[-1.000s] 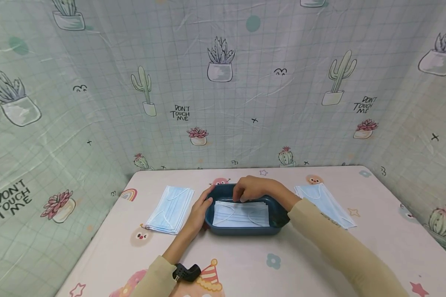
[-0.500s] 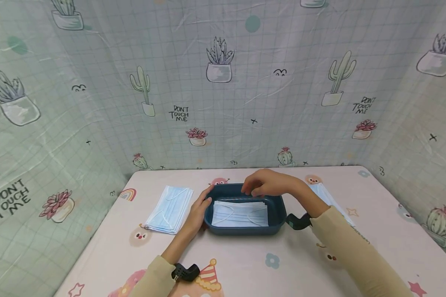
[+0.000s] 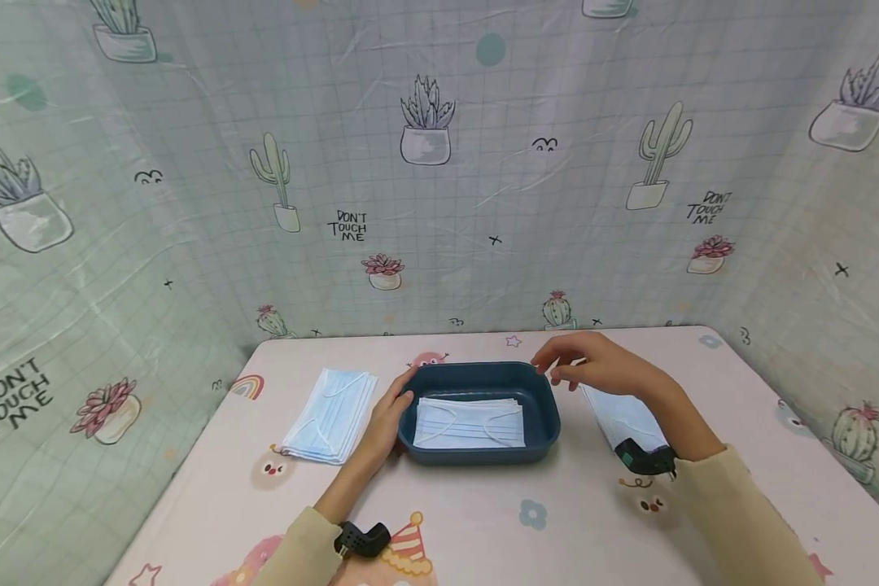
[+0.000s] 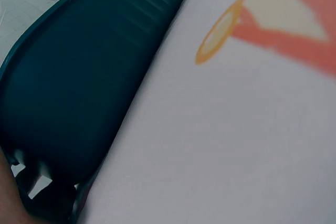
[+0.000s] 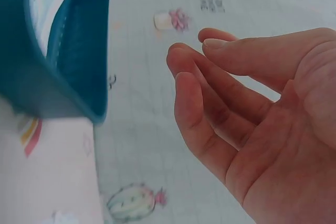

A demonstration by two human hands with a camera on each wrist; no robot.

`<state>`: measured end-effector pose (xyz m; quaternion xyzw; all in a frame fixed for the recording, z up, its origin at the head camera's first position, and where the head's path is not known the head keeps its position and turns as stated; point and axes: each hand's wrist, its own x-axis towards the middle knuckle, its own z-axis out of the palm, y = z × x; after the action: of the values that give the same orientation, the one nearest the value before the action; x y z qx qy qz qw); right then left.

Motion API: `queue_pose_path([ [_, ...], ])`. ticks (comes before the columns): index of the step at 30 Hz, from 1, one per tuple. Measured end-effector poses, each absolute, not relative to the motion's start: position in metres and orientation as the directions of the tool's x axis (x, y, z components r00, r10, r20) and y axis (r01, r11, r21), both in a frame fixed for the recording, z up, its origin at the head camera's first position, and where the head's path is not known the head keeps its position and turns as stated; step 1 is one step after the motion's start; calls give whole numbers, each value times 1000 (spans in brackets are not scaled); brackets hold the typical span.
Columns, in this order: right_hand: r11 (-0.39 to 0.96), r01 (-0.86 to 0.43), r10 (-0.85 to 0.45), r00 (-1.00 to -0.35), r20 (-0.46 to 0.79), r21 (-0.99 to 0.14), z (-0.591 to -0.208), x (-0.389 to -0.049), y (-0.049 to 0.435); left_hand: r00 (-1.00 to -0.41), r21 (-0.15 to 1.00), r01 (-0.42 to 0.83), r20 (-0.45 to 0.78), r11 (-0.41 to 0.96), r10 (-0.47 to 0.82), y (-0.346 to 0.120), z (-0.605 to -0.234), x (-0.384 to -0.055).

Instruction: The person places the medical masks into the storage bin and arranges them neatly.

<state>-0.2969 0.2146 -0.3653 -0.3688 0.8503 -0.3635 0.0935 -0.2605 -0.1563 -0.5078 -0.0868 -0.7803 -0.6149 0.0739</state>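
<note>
A dark blue storage bin (image 3: 476, 457) stands mid-table with a small stack of pale blue face masks (image 3: 469, 425) lying inside. At the bin's left end, my left hand (image 3: 384, 415) grips the rim, its thumb over the edge. In the left wrist view the bin's outer wall (image 4: 89, 72) fills the upper left, and most of that hand is out of frame. Just beyond the right rim hovers my right hand (image 3: 604, 362), holding nothing. Its fingers (image 5: 191, 114) are loosely bent, with thumb and fingertips apart in the right wrist view.
Another stack of face masks (image 3: 330, 415) lies left of the bin. More masks (image 3: 626, 415) lie to the right, partly hidden beneath my right hand and wrist camera. A printed curtain (image 3: 439, 203) rises behind the patterned tabletop (image 3: 483, 537).
My right hand has lifted from the masks in the bin and moved right, past the bin's right rim. The left hand stays in place, and so do the masks inside.
</note>
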Motion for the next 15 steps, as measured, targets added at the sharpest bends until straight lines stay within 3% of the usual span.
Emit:
queue_pose_path([
  [15, 520, -421, -511, -851, 124, -744, -402, -311, 285, -972, 944, 233, 230, 234, 43, -157, -508, -260],
])
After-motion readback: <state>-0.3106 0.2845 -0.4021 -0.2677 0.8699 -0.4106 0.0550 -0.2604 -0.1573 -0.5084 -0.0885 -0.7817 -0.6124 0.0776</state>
